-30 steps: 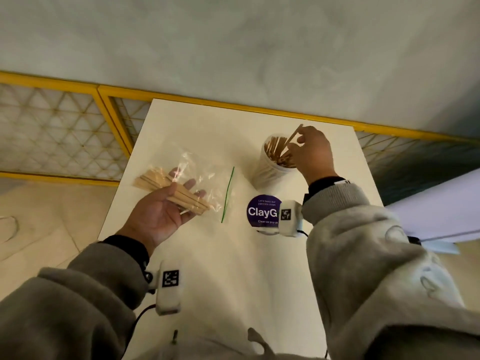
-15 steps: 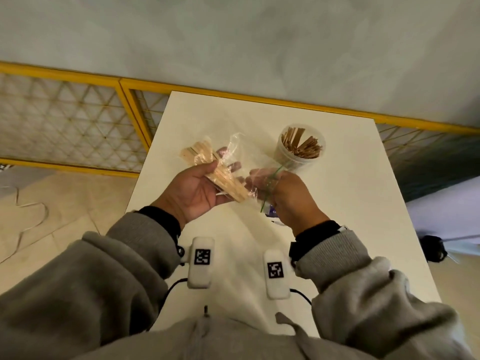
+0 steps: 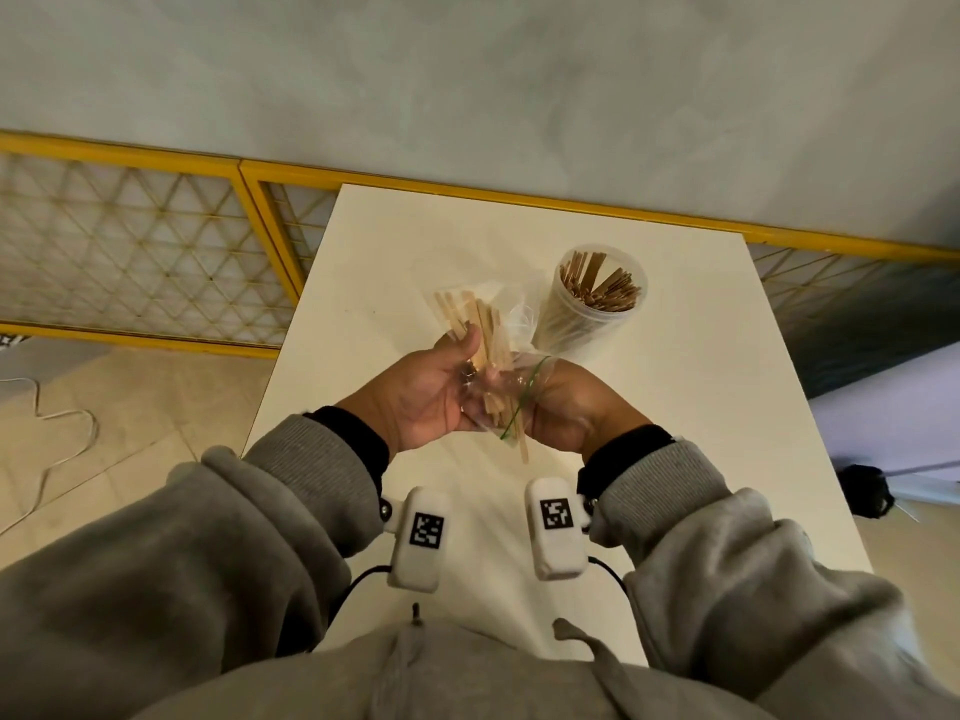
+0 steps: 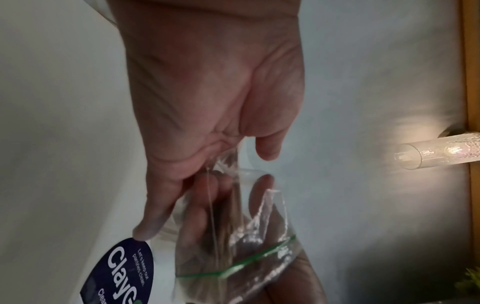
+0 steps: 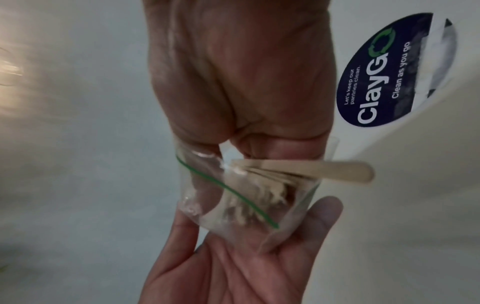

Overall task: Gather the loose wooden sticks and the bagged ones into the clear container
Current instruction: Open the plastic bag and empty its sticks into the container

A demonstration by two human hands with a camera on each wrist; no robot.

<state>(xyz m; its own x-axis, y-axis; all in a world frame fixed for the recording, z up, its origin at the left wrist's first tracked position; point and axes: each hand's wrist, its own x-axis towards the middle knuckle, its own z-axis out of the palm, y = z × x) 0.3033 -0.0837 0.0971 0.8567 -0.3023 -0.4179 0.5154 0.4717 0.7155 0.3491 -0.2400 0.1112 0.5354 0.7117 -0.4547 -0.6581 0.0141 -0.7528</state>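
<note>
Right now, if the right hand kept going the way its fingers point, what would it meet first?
The left hand. The right hand already grips the open end of the clear bag of wooden sticks, and the left palm lies just past it. The clear container stands farther back, off that line.

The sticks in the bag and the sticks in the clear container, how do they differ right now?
The bagged sticks are held above the table by the left hand and right hand; the container sticks stand in the clear container on the table. The bagged ones look paler, the container's browner. Both are flat wooden sticks.
</note>
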